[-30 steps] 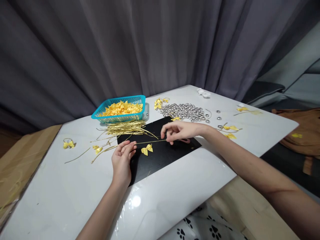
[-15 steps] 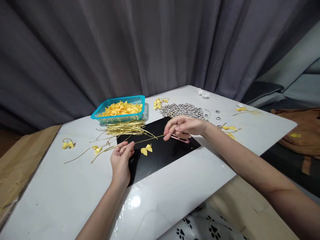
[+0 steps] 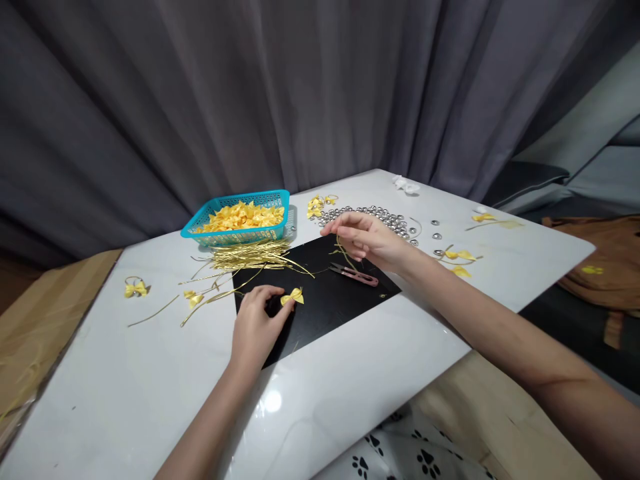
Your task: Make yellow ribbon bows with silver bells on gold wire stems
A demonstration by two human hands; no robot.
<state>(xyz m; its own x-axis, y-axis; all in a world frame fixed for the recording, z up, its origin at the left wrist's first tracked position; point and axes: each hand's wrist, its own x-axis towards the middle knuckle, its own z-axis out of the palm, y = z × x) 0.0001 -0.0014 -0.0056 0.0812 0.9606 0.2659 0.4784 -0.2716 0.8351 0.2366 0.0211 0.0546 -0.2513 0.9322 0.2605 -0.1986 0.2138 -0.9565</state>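
Observation:
My left hand (image 3: 260, 323) is at the black mat, its thumb and index finger closing on the left side of a small yellow bow (image 3: 296, 295). The thumb covers the bow's lower edge. Above the mat's far side, my right hand (image 3: 367, 240) pinches a thin gold cord (image 3: 342, 248) that hangs in a bent length below the fingers. Pink-handled thread snips (image 3: 367, 278) lie on the black mat (image 3: 325, 310) below my right hand, blades pointing left.
Behind my left hand are a bundle of gold cords (image 3: 250, 257) and a blue basket (image 3: 187, 231) of yellow bows. A pile of silver beads (image 3: 400, 223) lies behind my right hand. Loose bows (image 3: 135, 289) and cords are scattered on the white table (image 3: 150, 373).
My left hand has let go of the cord's left end and moved right to the bow. My right hand has risen away with the cord, uncovering the snips.

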